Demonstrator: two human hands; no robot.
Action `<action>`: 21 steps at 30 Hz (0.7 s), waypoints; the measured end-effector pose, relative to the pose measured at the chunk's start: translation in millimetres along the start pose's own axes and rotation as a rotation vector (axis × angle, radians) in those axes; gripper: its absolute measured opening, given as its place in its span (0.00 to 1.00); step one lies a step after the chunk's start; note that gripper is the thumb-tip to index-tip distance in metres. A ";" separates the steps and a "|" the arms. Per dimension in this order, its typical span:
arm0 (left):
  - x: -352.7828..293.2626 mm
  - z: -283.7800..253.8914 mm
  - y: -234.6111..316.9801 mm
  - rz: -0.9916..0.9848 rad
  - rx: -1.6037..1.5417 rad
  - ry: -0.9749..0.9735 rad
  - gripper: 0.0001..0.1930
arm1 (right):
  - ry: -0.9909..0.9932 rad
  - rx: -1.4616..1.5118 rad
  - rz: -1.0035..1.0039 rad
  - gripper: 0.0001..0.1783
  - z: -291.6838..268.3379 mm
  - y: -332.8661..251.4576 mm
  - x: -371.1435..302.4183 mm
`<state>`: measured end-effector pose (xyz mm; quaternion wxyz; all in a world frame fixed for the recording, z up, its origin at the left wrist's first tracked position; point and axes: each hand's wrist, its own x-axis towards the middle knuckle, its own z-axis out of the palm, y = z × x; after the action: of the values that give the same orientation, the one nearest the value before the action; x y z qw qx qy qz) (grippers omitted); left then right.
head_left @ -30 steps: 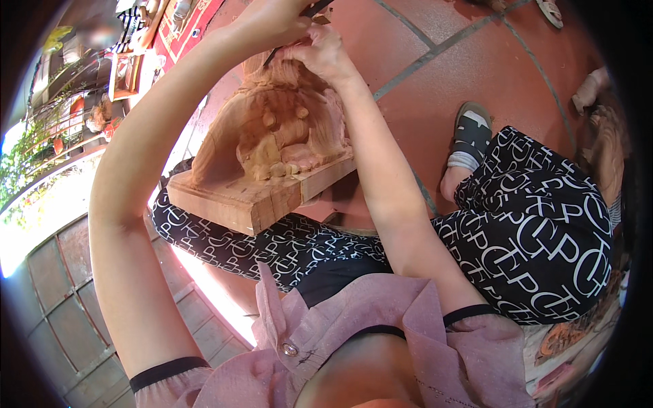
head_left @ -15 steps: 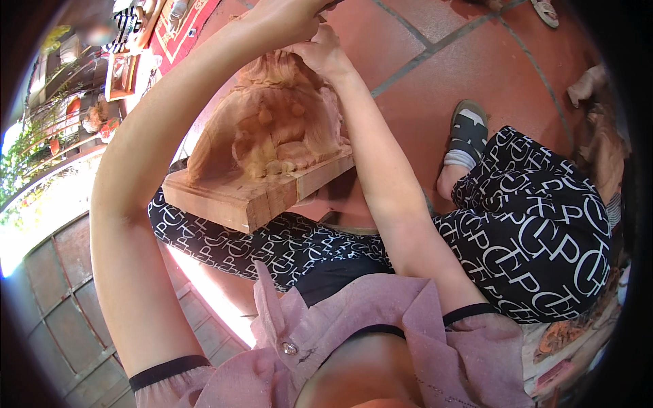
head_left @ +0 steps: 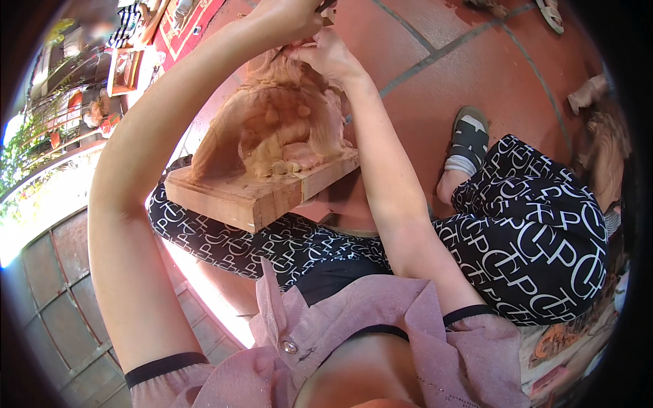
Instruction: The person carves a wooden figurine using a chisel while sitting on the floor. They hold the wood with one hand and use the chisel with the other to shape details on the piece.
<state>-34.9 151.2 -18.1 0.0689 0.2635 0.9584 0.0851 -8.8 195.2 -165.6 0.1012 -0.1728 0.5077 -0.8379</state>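
A reddish-brown wooden carving (head_left: 272, 126) on a thick rectangular base (head_left: 218, 197) rests over my lap, its rounded figure upright. My left hand (head_left: 294, 19) is above the carving's far upper end, its fingers closed round a small brown piece that I cannot make out, partly cut off by the top edge. Just below and to the right, my right hand (head_left: 330, 58) grips the top of the carving with bent fingers. The fingertips of both hands are close together, and the top of the carving is partly hidden by them.
My legs in patterned black trousers (head_left: 530, 231) spread around the carving, with a sandalled foot (head_left: 468, 139) on the red tiled floor (head_left: 415, 115). Brown wooden pieces (head_left: 602, 156) stand at the far right. A red mat (head_left: 183, 30) and a wooden frame (head_left: 126, 71) are at the upper left.
The right hand has tilted slightly, its fingers now more bent over the carving's top. The left hand has shifted slightly down and left. The carving appears nearly unmoved.
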 end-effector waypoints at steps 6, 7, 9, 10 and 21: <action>-5.2 -2.6 -12.3 -0.058 0.053 -0.011 0.07 | 0.084 -0.207 -0.029 0.11 12.5 -9.5 -5.4; -0.7 -4.9 -10.1 -0.048 0.080 0.030 0.08 | 0.099 -0.169 -0.016 0.10 10.8 -5.0 1.9; 7.0 -8.1 -3.8 -0.040 0.062 0.066 0.09 | 0.087 -0.076 -0.032 0.09 4.8 -2.7 6.5; 7.3 -9.4 0.1 -0.050 0.020 0.057 0.10 | 0.052 -0.013 -0.059 0.09 0.9 -1.6 5.4; -5.9 -22.0 -1.1 -0.038 0.055 -0.235 0.10 | -0.042 0.131 0.048 0.13 -2.5 -24.7 -9.1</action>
<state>-34.3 144.4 3.7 0.1753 0.2552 0.9505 0.0258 -1.3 211.8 -146.4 0.1432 -0.1711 0.4536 -0.8628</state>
